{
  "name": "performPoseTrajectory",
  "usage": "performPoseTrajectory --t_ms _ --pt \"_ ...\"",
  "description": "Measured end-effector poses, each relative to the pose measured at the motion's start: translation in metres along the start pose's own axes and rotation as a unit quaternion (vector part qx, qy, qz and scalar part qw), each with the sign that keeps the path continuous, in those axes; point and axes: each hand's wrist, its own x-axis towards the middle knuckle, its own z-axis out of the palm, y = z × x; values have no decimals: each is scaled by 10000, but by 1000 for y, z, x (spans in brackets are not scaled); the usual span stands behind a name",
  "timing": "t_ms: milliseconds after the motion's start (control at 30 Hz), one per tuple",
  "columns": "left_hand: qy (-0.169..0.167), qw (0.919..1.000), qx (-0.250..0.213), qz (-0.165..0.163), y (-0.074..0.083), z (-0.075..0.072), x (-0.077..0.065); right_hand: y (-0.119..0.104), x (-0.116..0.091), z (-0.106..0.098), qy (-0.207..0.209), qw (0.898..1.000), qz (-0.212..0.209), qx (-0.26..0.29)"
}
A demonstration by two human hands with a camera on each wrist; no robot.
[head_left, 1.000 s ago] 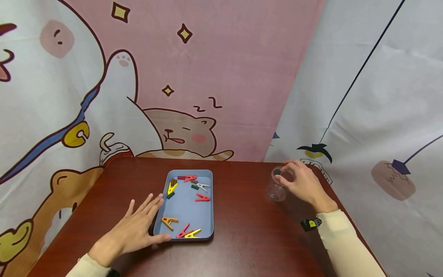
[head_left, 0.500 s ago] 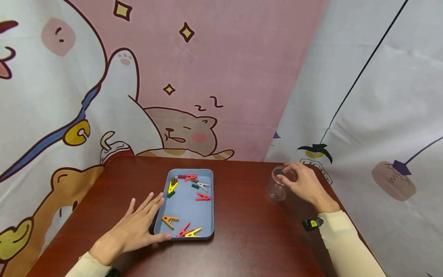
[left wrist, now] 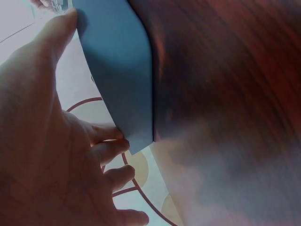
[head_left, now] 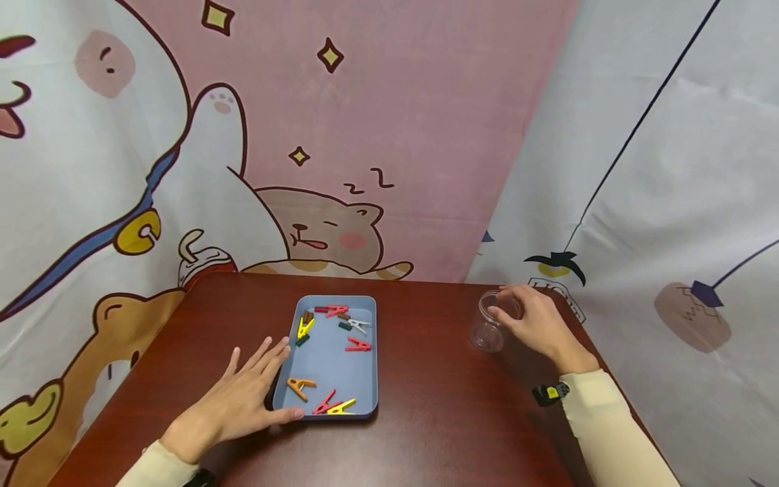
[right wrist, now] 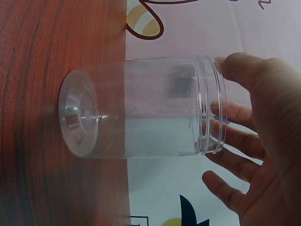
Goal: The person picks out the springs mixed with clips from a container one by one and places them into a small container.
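My left hand [head_left: 237,399] lies along the left side of a blue-grey tray [head_left: 331,362], fingers spread, thumb by the near rim. In the left wrist view the fingertips touch the tray's wall [left wrist: 117,61]. Over at the right, a clear screw-neck jar [right wrist: 155,108] stands upright on the table. My right hand [head_left: 535,328] is at its mouth, thumb and fingers apart around the rim. Inside the jar, just below the neck, the right wrist view shows a blurred dark patch [right wrist: 181,81]; nothing shows between the fingertips.
The tray bears a yellow clothespin [head_left: 305,329], a white clothespin [head_left: 359,327], an orange clothespin [head_left: 299,387] and several others, plus small dark green pieces [head_left: 303,340] and brown pieces [head_left: 308,316]. A printed cloth [head_left: 438,135] hangs behind the dark red table [head_left: 426,379].
A small dark green piece seen at my right fingertips over the jar in both earlier frames no longer shows there. The left hand stays on the tray; the view shifts slightly.
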Motion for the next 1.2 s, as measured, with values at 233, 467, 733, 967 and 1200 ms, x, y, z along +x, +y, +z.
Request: performPoseTrajectory --t_ms 233,467,733,967,1200 --pt "-43 10000 33 27 0 0 3 2 -1 0 32 10000 71 -61" --pt "-48 10000 58 18 1 -1 5 4 0 -2 163 9998 -73 -74" --pt "-75 9999 79 54 2 -3 3 1 -1 -1 173 9997 -74 -155" --pt "-104 9998 123 123 0 -2 1 -9 -4 3 406 9982 -289 -339" --pt "-110 9997 129 154 -3 -4 3 -29 2 14 781 9923 -782 -557"
